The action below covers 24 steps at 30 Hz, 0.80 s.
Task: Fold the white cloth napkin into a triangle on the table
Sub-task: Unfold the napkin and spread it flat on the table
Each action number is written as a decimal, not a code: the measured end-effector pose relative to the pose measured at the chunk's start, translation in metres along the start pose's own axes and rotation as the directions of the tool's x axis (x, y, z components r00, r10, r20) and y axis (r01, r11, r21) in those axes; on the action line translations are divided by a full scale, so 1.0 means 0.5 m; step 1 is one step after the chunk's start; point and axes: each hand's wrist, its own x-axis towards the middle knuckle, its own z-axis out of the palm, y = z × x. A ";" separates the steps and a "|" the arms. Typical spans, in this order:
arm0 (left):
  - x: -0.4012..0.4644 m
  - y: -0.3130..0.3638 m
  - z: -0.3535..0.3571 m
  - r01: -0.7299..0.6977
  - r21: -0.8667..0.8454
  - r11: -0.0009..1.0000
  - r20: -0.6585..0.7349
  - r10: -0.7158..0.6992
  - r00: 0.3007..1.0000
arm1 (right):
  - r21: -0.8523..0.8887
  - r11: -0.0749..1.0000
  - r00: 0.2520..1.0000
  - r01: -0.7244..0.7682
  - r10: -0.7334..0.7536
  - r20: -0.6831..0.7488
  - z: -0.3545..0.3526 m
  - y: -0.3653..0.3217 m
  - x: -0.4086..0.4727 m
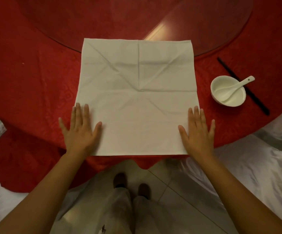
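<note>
Under the left hand (80, 130) and right hand (198, 132), fingers flat and spread, the napkin (137, 92)'s near corners are hidden.

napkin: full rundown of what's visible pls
The white cloth napkin looks like thin woven fabric, square, spread flat and unfolded on the red tablecloth. Old creases cross it: one vertical from the far edge to the centre, one horizontal, several diagonal. Its near edge lies at the table's edge; its far edge overlaps the glass turntable. The left hand and right hand press flat on its near corners, fingers straight.
</note>
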 end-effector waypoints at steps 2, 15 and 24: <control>0.024 0.048 -0.008 -0.068 -0.049 0.996 -0.096 0.063 0.993 | 0.042 0.996 0.993 0.076 -0.071 -0.095 -0.011 -0.059 0.036; 0.243 0.194 0.062 -0.378 -0.014 0.926 0.018 0.378 0.926 | 0.047 0.981 0.982 0.190 -0.189 -0.014 0.050 -0.128 0.290; 0.281 0.045 0.006 0.079 -0.029 0.996 -0.122 -0.082 0.989 | 0.072 0.990 0.980 -0.124 0.133 -0.146 0.018 -0.048 0.331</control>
